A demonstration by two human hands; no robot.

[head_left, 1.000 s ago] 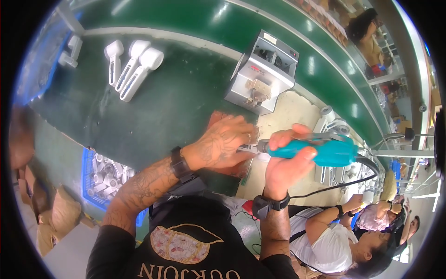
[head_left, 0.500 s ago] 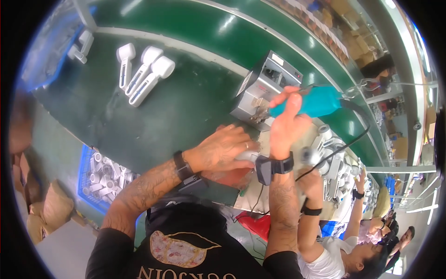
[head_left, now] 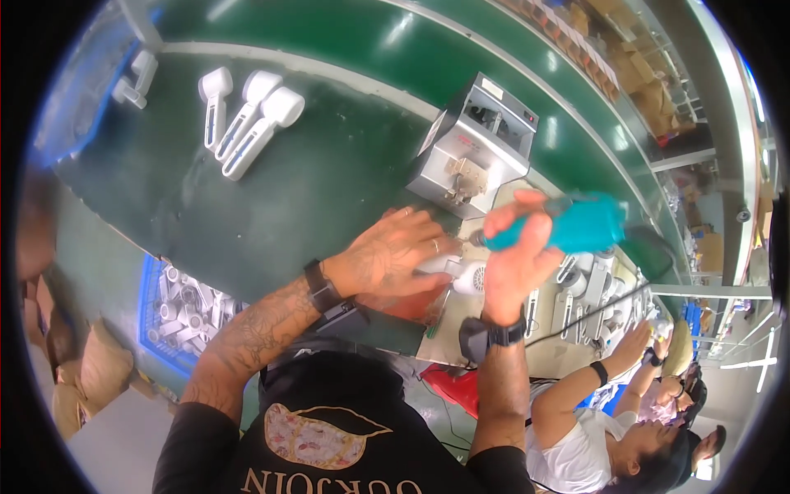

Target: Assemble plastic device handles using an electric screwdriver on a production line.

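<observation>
Three handheld parts lie on the table, left of the metal machine

You've got a teal electric screwdriver lying nearly level, tip aimed left, right above a small white plastic part. That part's lying flat on the surface, mostly covered, only its rounded end peeking out.

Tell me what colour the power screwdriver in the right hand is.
Teal, or turquoise: the power screwdriver in the right hand, seen in the head view.
</observation>
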